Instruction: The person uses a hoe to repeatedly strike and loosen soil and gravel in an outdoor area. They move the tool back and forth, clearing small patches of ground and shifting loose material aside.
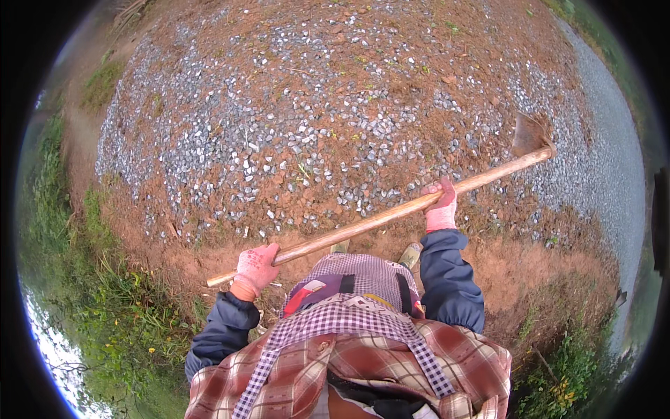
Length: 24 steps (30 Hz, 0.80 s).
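Observation:
A hoe with a long wooden handle (366, 225) lies slantwise across the view in front of my body. Its rusty metal blade (528, 135) is at the upper right, above gravelly soil; whether it touches the ground I cannot tell. My left hand (256, 267), in a pink work glove, grips the handle near its butt end. Farther up the handle, toward the blade, my right hand (442, 201) is closed around it in a matching glove. Part of each hand's fingers is hidden behind the wood or the glove itself.
Grey gravel (251, 141) is scattered over reddish soil (502, 272) before me. My shoe (411, 255) shows below the handle. Green plants (131, 314) border the left side, and more foliage (570, 372) grows at lower right. A gravel road (617, 136) curves along the right.

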Each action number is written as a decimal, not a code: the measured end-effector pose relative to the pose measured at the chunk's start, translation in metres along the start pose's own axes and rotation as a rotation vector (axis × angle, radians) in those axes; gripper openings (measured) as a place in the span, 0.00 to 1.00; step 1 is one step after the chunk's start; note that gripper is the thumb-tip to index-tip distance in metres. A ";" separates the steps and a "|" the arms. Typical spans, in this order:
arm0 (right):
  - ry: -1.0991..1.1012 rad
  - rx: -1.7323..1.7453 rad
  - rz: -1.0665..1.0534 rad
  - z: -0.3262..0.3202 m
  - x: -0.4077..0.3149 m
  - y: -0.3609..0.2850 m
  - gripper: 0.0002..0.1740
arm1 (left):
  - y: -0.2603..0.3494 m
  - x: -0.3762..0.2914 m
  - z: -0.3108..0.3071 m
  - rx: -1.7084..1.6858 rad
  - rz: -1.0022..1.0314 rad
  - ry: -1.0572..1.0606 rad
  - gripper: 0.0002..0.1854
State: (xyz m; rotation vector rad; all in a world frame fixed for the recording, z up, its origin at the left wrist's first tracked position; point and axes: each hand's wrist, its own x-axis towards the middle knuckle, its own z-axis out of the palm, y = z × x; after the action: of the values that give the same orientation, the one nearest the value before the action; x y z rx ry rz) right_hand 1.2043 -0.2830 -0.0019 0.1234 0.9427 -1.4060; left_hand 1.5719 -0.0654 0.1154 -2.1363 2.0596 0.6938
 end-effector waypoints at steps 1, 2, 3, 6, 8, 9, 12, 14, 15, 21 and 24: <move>-0.007 0.059 -0.089 -0.005 -0.010 -0.006 0.16 | 0.000 0.007 -0.005 -0.014 0.065 -0.004 0.11; -0.054 0.061 -0.115 -0.014 -0.022 -0.012 0.15 | 0.002 0.013 -0.011 -0.036 0.089 -0.041 0.13; -0.019 0.115 -0.071 -0.025 -0.032 -0.011 0.16 | 0.004 0.018 -0.017 -0.042 0.094 -0.119 0.14; -0.074 0.371 -0.032 -0.079 -0.063 0.000 0.16 | 0.016 0.021 -0.029 -0.039 0.216 -0.388 0.17; 0.075 0.536 0.087 -0.124 -0.076 0.022 0.16 | 0.028 0.016 -0.035 0.026 0.184 -0.537 0.18; 0.110 0.444 0.045 -0.147 -0.082 0.037 0.17 | 0.035 0.010 -0.038 0.055 0.170 -0.636 0.18; 0.361 0.414 0.151 -0.204 -0.098 0.086 0.16 | 0.061 -0.003 -0.050 -0.014 0.051 -0.812 0.21; 0.533 0.398 0.259 -0.230 -0.110 0.108 0.16 | 0.085 -0.008 -0.056 -0.219 -0.131 -0.994 0.21; 0.653 0.418 0.346 -0.239 -0.113 0.112 0.15 | 0.096 -0.002 -0.060 -0.015 -0.057 -0.936 0.21; 0.535 0.618 0.120 -0.276 -0.133 0.055 0.13 | 0.163 0.036 -0.054 0.183 0.200 -0.997 0.22; 0.574 0.514 -0.136 -0.303 -0.145 -0.002 0.14 | 0.193 0.044 -0.022 0.137 0.407 -0.948 0.22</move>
State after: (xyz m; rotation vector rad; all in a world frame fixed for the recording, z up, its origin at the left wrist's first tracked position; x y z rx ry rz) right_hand 1.0738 0.0077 -0.1075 0.9000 1.0388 -1.7579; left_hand 1.3898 -0.1301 0.1650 -0.9600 1.8553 1.2431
